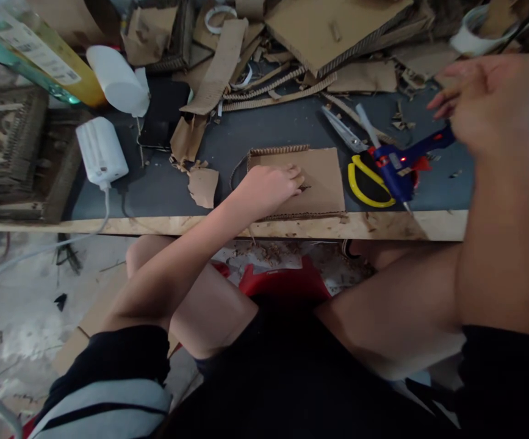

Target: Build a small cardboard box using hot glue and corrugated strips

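My left hand (pixel 271 186) rests palm down on a rectangular cardboard piece (pixel 323 180) with corrugated strips along its edges, fingers lying flat and pressing on it. My right hand (pixel 484 100) is raised above the right side of the table, blurred, its fingers loosely curled with nothing visible in them. Just below it lies a blue glue gun (pixel 404 164) on the dark table (pixel 268 128), next to yellow-handled scissors (pixel 365 174).
Cardboard scraps and strips (pixel 227 61) litter the back of the table. A white power adapter (pixel 102 149) with a cable and a white bottle (pixel 118 79) sit at the left. A tape roll (pixel 472 36) is at the back right. The wooden table edge (pixel 291 225) runs near my knees.
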